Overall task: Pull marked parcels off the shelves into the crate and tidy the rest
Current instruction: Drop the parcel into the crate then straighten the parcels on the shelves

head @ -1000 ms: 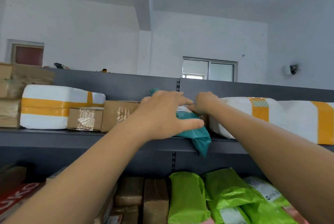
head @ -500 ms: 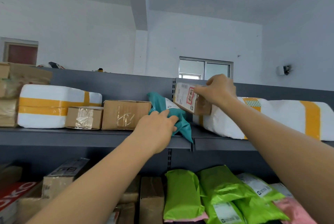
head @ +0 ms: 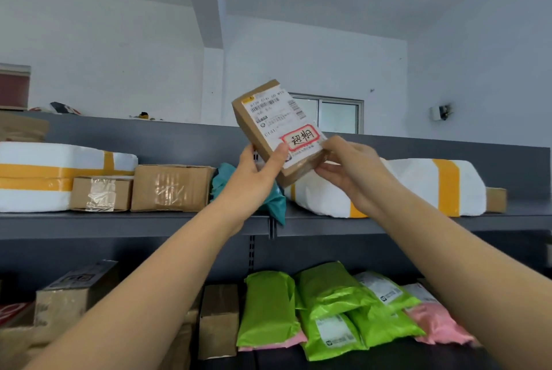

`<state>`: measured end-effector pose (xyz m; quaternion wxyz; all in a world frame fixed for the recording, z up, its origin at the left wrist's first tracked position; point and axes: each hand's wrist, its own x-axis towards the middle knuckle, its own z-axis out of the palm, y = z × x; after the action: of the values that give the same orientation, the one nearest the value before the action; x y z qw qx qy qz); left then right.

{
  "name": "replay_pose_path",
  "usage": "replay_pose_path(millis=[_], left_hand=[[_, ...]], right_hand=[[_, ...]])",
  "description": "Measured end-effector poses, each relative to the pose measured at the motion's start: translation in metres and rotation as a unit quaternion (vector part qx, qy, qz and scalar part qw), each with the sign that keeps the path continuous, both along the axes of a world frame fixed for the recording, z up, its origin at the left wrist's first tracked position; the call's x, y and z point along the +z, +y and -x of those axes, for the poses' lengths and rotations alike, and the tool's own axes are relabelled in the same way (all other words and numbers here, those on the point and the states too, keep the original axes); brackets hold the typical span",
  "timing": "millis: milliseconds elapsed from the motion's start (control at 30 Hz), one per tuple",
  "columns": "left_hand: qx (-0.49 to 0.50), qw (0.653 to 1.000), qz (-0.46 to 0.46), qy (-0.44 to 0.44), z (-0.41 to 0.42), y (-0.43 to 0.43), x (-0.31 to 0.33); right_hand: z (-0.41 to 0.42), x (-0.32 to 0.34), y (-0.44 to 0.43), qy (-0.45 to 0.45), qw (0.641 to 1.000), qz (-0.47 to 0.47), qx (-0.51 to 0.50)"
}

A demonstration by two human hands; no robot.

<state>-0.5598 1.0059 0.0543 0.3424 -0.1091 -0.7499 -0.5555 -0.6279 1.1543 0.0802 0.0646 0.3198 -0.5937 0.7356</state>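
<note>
head view: the marked box point(head: 268, 118) is held in the air above the upper shelf's point(head: 134, 221) front edge. the left hand point(head: 257, 172) and right hand point(head: 349, 169) each pinch its lower end between thumb and fingers. gripped that low, it could tip out. the teal mailer point(head: 221, 178) overhangs the edge, so a brushing forearm may drag it off.

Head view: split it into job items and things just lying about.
Job: small brown cardboard box with red-bordered sticker, held by left hand and right hand; teal plastic mailer drooping off grey metal shelf.
Lying about: small yellow object atop the shelving; white wall-mounted device.
</note>
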Motion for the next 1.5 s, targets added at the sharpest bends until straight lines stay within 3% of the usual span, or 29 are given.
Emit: replay_pose_path(millis=[133,200,267,333,433,500,733,1067,1200,1500], left_hand=[[-0.026,0.991,-0.118,0.060,0.002,0.011,-0.002],[0.006,0.989,-0.118,0.088,0.000,0.009,-0.002],[0.058,0.988,-0.091,0.109,-0.001,0.001,-0.004],[0.112,0.986,-0.051,0.112,-0.002,-0.009,-0.006],[0.158,0.983,-0.014,0.097,-0.004,-0.019,-0.009],[0.164,0.983,-0.021,0.080,-0.003,-0.022,-0.010],[0.169,0.983,-0.043,0.058,0.004,-0.026,-0.009],[0.148,0.985,-0.048,0.069,0.016,-0.024,-0.005],[0.126,0.986,-0.067,0.082,0.016,-0.018,0.002],[0.085,0.986,-0.108,0.098,0.027,0.017,0.008]], right_hand=[[-0.011,-0.015,0.003,0.049,0.998,-0.045,0.004],[-0.004,-0.020,0.009,0.149,0.978,-0.115,-0.091],[0.012,-0.022,0.021,0.280,0.906,-0.196,-0.249],[0.031,-0.020,0.035,0.334,0.842,-0.246,-0.346],[0.060,-0.013,0.047,0.301,0.780,-0.365,-0.410],[0.071,-0.007,0.050,0.266,0.758,-0.433,-0.409],[0.087,-0.001,0.050,0.234,0.791,-0.457,-0.332],[0.068,-0.033,0.067,0.345,0.786,-0.311,-0.408],[0.068,-0.033,0.067,0.346,0.782,-0.321,-0.408],[0.081,-0.023,0.072,0.321,0.801,-0.400,-0.308]])
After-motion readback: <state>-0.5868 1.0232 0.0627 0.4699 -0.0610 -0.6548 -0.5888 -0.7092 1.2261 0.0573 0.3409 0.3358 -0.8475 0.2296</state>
